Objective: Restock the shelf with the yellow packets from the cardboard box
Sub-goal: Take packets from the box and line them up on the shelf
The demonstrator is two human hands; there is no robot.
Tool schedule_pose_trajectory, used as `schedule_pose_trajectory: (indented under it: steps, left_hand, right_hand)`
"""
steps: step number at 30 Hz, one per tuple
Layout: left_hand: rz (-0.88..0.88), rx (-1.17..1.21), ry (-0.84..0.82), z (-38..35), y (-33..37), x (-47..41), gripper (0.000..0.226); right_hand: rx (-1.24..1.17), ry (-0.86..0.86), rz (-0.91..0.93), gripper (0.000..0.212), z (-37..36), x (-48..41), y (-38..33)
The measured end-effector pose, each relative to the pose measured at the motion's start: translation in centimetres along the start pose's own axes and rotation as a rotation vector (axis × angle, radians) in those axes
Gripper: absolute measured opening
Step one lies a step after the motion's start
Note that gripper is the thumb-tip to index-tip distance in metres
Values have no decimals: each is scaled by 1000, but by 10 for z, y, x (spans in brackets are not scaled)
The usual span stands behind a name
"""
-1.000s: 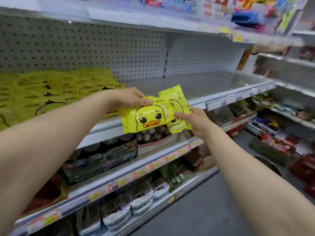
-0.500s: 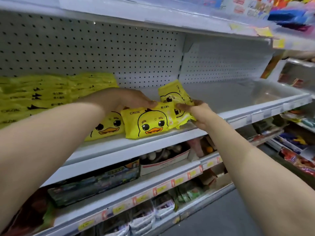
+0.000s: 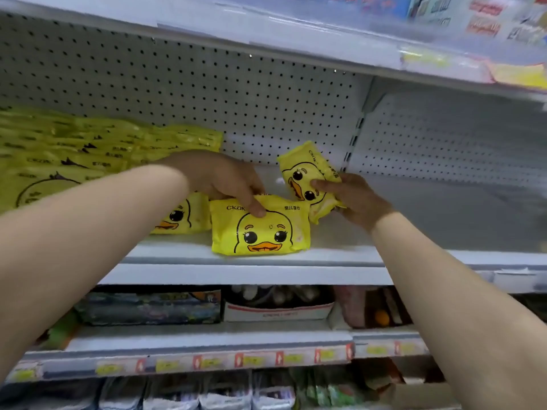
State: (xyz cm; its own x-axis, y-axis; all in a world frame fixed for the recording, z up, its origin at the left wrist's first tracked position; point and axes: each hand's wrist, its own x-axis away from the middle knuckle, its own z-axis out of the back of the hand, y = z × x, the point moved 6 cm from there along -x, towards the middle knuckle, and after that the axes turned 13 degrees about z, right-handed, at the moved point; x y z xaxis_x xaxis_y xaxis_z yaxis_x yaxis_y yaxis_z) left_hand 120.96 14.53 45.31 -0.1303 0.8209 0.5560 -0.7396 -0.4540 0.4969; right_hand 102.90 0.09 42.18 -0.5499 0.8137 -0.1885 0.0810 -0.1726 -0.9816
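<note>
Gripping the far edge of the flat packet [image 3: 260, 229] at the near lip of the shelf [image 3: 429, 226], the left hand [image 3: 219, 179] sits beside the right hand [image 3: 355, 199], which clasps a second packet [image 3: 307, 173] tilted on end just behind, with bare shelf to its right.

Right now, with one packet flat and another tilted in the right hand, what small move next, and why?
Probably lay the tilted packet flat on the shelf, right of the front packet. The right hand grips it askew over bare shelf, while the left hand holds the front packet.
</note>
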Motion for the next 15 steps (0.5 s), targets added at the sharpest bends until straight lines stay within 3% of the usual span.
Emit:
schedule_pose_trajectory:
  steps: [4, 7, 10, 15]
  left_hand:
    - [5, -9, 189, 0, 8, -2, 7]
    - [28, -43, 262, -1, 13, 1, 17]
    - [97, -36, 185, -10, 16, 3, 29]
    - [187, -233, 271, -7, 22, 1, 39]
  right_hand:
    - [-6, -88, -15, 26, 4, -10, 5]
    - [-31, -132, -14, 35, 7, -17, 11]
    - [-76, -149, -23, 33, 10, -22, 18]
    - [-138, -145, -45, 39, 14, -34, 31]
